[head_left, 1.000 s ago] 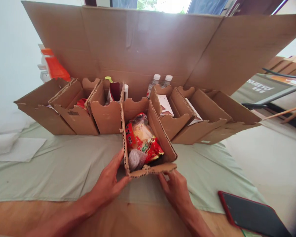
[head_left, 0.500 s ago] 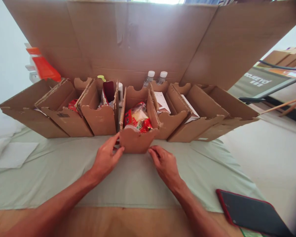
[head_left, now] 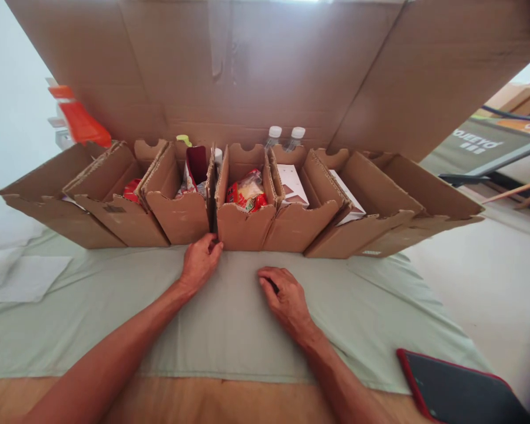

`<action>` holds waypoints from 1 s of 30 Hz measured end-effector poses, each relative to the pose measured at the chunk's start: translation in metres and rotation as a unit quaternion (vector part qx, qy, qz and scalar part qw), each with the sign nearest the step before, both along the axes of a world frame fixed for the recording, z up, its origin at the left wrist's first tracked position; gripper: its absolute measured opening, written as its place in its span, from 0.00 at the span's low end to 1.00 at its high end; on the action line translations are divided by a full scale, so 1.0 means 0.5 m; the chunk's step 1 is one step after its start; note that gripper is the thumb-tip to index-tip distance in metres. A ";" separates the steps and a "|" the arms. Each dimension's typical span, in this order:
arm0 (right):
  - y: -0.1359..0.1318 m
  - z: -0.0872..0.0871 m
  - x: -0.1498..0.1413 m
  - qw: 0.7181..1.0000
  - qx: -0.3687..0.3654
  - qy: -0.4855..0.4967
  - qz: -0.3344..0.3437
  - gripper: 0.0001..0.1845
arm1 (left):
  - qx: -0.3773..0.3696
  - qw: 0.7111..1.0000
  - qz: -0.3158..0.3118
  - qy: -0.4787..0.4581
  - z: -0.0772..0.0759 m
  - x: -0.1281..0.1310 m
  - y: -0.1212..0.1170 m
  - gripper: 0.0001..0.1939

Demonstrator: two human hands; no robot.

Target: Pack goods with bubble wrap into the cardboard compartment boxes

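Note:
A cardboard box (head_left: 242, 229) with a scalloped front stands in the middle of a row of similar boxes. Inside it lies a red and clear food packet (head_left: 249, 191). My left hand (head_left: 201, 259) pinches the box's lower left front corner, thumb at the front and fingers partly hidden in the gap beside it. Just in front of the same box, my right hand (head_left: 285, 294) rests on the green cloth (head_left: 238, 330), fingers loosely curled, thumb apart, nothing in it.
Neighbouring boxes hold a maroon package (head_left: 196, 165), a red packet (head_left: 132, 190) and white cartons (head_left: 292, 185). Two clear bottles (head_left: 274, 136) stand behind, before a tall cardboard panel (head_left: 265, 70). A red-edged phone (head_left: 463, 388) lies front right; white sheets (head_left: 22, 277) lie left.
The middle box has slid back from its forward position into line with the others. My left hand moved forward with it; my right hand has come off its lower right corner.

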State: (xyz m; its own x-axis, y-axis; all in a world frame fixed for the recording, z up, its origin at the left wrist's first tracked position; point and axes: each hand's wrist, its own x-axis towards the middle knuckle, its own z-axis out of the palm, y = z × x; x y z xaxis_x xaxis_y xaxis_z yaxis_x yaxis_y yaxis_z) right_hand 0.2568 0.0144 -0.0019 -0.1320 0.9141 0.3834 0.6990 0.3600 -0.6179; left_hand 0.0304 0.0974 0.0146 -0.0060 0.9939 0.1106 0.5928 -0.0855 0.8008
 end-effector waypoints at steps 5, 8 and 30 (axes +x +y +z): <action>0.006 -0.005 0.001 1.000 0.001 0.001 0.003 0.13 | -0.011 1.000 0.014 -0.020 -0.022 0.014 0.032 0.10; 0.007 -0.004 0.002 1.000 0.000 0.001 0.001 0.13 | -0.016 0.999 0.011 -0.030 -0.021 0.016 0.034 0.11; 0.193 0.336 -0.310 0.974 -0.023 -0.227 -0.012 0.17 | 0.172 0.956 -0.141 -0.193 -0.041 -0.174 -0.438 0.10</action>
